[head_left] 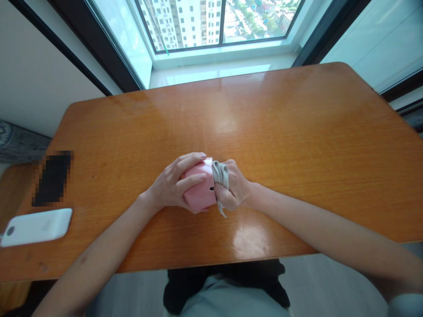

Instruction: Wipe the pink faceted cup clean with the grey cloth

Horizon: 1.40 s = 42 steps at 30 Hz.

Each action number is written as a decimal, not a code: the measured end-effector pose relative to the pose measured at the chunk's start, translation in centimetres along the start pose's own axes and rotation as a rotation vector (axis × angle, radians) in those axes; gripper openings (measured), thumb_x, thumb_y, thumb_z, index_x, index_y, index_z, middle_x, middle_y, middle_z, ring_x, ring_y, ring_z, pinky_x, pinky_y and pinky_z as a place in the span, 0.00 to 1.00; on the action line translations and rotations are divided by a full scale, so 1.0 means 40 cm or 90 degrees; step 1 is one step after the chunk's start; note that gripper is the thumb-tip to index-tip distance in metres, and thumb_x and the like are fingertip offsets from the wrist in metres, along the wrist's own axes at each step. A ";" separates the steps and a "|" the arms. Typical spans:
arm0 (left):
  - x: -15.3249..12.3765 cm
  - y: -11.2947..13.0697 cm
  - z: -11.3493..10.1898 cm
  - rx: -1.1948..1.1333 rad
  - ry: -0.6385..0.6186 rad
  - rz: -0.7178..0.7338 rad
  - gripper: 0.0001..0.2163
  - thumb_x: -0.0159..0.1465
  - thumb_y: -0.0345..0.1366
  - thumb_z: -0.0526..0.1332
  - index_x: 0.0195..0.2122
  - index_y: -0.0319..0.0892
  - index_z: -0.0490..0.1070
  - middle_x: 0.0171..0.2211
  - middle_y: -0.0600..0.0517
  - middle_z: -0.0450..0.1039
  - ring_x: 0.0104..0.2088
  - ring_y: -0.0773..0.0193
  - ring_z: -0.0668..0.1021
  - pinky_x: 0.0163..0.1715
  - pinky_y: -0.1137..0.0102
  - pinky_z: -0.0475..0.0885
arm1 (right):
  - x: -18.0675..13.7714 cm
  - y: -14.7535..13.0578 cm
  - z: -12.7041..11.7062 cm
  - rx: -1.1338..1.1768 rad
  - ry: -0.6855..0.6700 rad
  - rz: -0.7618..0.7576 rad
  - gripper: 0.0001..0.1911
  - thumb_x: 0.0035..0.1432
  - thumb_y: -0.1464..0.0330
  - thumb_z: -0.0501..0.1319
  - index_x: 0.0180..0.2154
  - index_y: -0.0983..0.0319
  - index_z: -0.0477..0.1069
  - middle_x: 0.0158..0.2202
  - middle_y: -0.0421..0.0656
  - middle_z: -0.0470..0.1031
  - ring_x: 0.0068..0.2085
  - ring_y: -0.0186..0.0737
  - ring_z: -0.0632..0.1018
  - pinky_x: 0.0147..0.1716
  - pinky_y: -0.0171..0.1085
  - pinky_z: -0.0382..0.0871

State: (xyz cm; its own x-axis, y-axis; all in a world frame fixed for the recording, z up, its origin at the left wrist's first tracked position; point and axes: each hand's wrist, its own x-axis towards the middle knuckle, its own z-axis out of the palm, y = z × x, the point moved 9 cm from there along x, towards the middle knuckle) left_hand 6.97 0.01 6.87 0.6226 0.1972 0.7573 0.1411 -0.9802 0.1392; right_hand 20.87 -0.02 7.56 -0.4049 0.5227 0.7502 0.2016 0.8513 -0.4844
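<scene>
A glossy pink, rounded box-like object (202, 193) with a small dark hole in its side is held above the near middle of the table. My left hand (176, 180) wraps around it from the left, fingers bent over its top and side. Bunched in folds, a light grey cloth (220, 174) presses against the object's right side. My right hand (234, 185) is closed on that cloth, thumb toward the pink surface, and a loose end hangs below. The object's underside and its exact kind are hidden.
The brown wooden table (297, 132) reaches back to a window (220, 46) and sill. At the left lie a white rounded device (38, 226) with a cable end and a blurred-out dark rectangle (53, 178). The table's front edge is close to my lap.
</scene>
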 end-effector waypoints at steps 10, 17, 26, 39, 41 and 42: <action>-0.003 -0.003 -0.005 -0.006 0.001 -0.008 0.45 0.54 0.62 0.81 0.67 0.53 0.65 0.72 0.38 0.67 0.68 0.41 0.79 0.60 0.43 0.85 | 0.010 -0.014 -0.008 0.006 -0.007 -0.017 0.11 0.59 0.71 0.54 0.25 0.55 0.55 0.20 0.34 0.58 0.21 0.34 0.60 0.23 0.39 0.52; -0.012 -0.018 -0.009 -0.052 -0.009 -0.037 0.42 0.57 0.57 0.82 0.68 0.58 0.65 0.74 0.41 0.66 0.67 0.42 0.79 0.62 0.44 0.84 | 0.004 -0.019 0.003 -0.044 -0.038 -0.040 0.15 0.68 0.67 0.55 0.26 0.56 0.61 0.22 0.36 0.66 0.23 0.35 0.65 0.25 0.39 0.56; -0.025 -0.043 0.002 -0.134 -0.008 -0.133 0.55 0.47 0.63 0.84 0.72 0.61 0.61 0.70 0.39 0.67 0.64 0.39 0.80 0.59 0.41 0.83 | -0.009 -0.006 0.016 -0.086 -0.039 -0.023 0.05 0.58 0.70 0.57 0.30 0.55 0.62 0.26 0.38 0.71 0.25 0.37 0.69 0.26 0.37 0.62; -0.026 -0.079 0.051 -0.443 0.000 -0.383 0.44 0.64 0.68 0.70 0.72 0.48 0.61 0.54 0.42 0.76 0.47 0.50 0.83 0.44 0.57 0.83 | -0.019 -0.003 0.022 -0.153 -0.027 -0.036 0.04 0.62 0.71 0.57 0.35 0.58 0.69 0.32 0.43 0.78 0.31 0.40 0.77 0.29 0.37 0.67; -0.029 -0.083 0.045 -0.435 0.016 -0.385 0.44 0.63 0.68 0.71 0.72 0.48 0.61 0.57 0.41 0.75 0.51 0.48 0.83 0.48 0.55 0.83 | -0.016 0.000 0.022 -0.174 -0.025 -0.016 0.03 0.60 0.71 0.57 0.36 0.57 0.69 0.35 0.44 0.80 0.34 0.41 0.78 0.30 0.38 0.68; -0.032 -0.087 0.043 -0.430 0.023 -0.389 0.44 0.63 0.68 0.71 0.72 0.49 0.61 0.59 0.40 0.74 0.53 0.47 0.82 0.52 0.54 0.83 | -0.014 0.003 0.021 -0.185 -0.022 -0.001 0.03 0.59 0.70 0.58 0.35 0.57 0.69 0.36 0.45 0.81 0.35 0.42 0.78 0.30 0.38 0.68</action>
State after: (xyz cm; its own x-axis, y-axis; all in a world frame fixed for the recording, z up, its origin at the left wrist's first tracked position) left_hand 7.02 3.19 4.32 0.5615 0.6968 0.4463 -0.0486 -0.5106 0.8584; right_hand 20.36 -0.25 6.70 -0.4349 0.5239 0.7324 0.4460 0.8319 -0.3301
